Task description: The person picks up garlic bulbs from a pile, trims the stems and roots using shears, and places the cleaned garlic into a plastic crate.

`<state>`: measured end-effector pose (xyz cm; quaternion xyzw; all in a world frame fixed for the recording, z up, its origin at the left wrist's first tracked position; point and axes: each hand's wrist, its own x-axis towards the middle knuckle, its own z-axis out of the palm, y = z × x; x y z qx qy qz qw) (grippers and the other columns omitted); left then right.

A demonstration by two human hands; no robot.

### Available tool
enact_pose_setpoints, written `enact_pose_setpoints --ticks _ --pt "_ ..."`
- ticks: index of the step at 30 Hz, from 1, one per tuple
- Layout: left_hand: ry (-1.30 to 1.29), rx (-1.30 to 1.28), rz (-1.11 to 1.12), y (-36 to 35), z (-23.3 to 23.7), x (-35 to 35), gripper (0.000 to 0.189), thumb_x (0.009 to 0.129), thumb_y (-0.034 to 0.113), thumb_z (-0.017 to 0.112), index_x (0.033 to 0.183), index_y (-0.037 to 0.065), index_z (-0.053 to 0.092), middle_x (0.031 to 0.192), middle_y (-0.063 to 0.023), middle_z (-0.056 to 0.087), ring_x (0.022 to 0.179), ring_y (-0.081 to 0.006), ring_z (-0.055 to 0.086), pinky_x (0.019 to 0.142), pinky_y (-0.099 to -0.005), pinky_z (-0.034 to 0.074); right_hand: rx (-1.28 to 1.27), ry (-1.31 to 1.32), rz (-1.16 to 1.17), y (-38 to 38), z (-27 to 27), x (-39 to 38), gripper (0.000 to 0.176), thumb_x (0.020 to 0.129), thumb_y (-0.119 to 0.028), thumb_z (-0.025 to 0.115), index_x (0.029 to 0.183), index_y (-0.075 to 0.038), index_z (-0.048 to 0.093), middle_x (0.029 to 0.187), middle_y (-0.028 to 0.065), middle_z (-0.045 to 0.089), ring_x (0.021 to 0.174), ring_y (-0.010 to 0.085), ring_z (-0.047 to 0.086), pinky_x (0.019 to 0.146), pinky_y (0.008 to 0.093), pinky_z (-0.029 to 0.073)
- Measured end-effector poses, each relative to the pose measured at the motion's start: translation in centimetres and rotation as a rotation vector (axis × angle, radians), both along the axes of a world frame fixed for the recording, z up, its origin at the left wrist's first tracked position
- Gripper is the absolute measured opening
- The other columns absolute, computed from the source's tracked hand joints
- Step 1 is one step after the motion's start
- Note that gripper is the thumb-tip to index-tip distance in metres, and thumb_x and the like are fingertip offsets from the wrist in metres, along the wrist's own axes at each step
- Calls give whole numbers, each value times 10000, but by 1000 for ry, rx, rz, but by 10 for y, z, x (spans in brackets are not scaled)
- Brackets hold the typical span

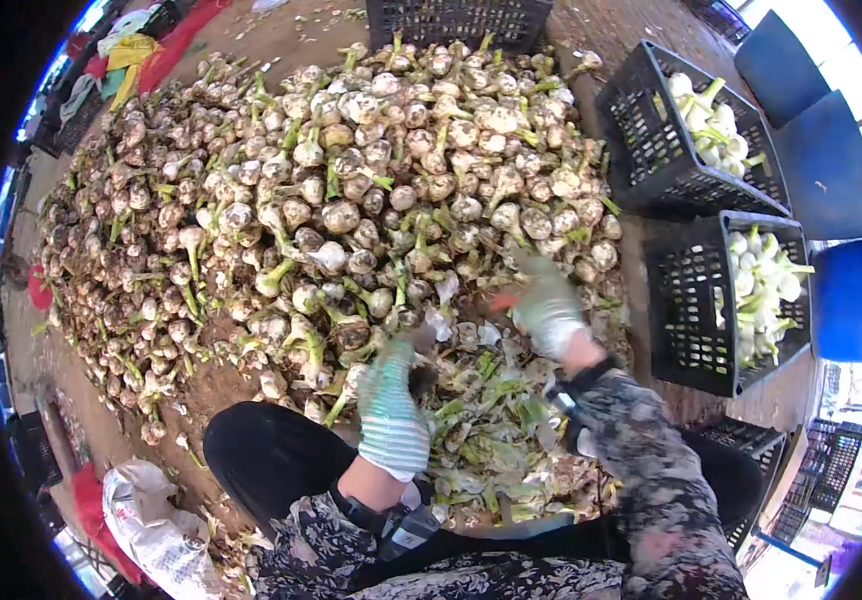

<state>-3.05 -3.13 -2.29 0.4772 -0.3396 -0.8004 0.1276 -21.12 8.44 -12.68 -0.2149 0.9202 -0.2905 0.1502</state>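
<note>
The garlic bulbs (341,215) lie before me in one wide heap on the floor (216,345), and both gloved hands are at its near edge. I see the left hand (391,410) at the lower border of the heap, with its fingers pointing away from the body. A bulb with green stem (354,382) lies just beside this hand, on its left side, and many others lie beyond the fingertips. Next to the fingers, on the right, I notice a dark thing (421,378), but it is too blurred for me to name. I cannot tell if these fingers are apart or closed around something.

The right hand (549,310) is farther forward, near the right part of the heap. The nearest bulbs are just beyond its fingers, and the main mass of them is to its left and in front. An orange thing (504,301) shows at the left side of this hand. The hand is blurred, so I cannot say whether it is clamped on this thing or only near it.

Between the hands and toward the body, I see green and pale trimmings (491,425) in a loose layer. To the right of the heap, well apart from the left hand, stand the nearer black crate (691,345) and the farther black crate (641,130), both containing cleaner, whiter bulbs.
</note>
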Motion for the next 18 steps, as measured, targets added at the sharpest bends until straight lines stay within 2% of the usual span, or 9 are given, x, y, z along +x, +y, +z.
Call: enact_pose_setpoints --ticks 1,4,7,9,11,12,13,15,18 --pt "-5 -9 5 1 -3 1 266 858 265 478 967 57 603 905 -37 602 789 -125 536 701 -271 435 442 164 107 -21 -7 8 225 800 -177 547 1008 -108 594 1108 85 523 931 262 570 732 466 472" --pt "18 -114 -187 0 -8 5 285 859 256 477 1006 43 596 865 -35 596 758 -113 522 679 -242 413 603 290 286 -24 -75 -9 208 768 -241 593 946 -138 628 1074 90 534 859 290 586 734 451 476" --pt "-16 -192 -204 -1 7 0 285 861 260 484 1014 45 591 800 -25 580 738 -107 512 674 -230 407 -360 -214 -318 -23 -36 -9 201 766 -175 597 933 -64 620 893 54 580 738 169 563 611 284 467" --pt "38 -251 -200 0 -6 1 318 864 285 492 1094 71 543 837 -20 550 730 -114 503 675 -264 426 -320 -714 -430 -6 21 -23 218 808 -145 564 981 -14 588 854 24 568 709 106 529 597 218 445" --pt "-41 254 -98 2 -1 -3 376 866 304 496 1179 99 467 931 -37 528 727 -164 500 706 -346 457 -1078 -1087 -148 30 40 -12 379 790 -177 587 1116 -4 503 1003 79 567 777 115 566 574 235 465" --pt "54 354 -117 4 -5 -1 436 867 364 487 1213 106 424 1057 -76 515 806 -246 534 756 -449 468 -911 -901 -167 22 84 8 394 788 -165 585 1123 18 489 1011 75 566 836 125 562 634 243 477" --pt "53 351 -122 6 -4 1 436 867 364 487 1213 106 424 1057 -76 515 806 -246 534 756 -449 468 -1052 -1080 -352 42 67 11 476 753 -188 642 1135 34 465 1000 79 524 804 132 538 679 250 469" --pt "443 705 -335 9 6 0 498 856 422 478 1222 90 412 1141 -111 502 942 -313 530 815 -504 446 -1106 -1215 103 32 116 31 586 712 -272 677 1156 36 449 1066 122 528 904 193 558 765 314 483" --pt "520 657 -418 6 19 5 569 844 465 464 1236 60 392 1192 -128 482 1042 -285 509 850 -477 442 -992 -1081 -4 37 129 49 613 694 -310 671 1156 34 462 1118 139 536 993 215 549 837 311 453"
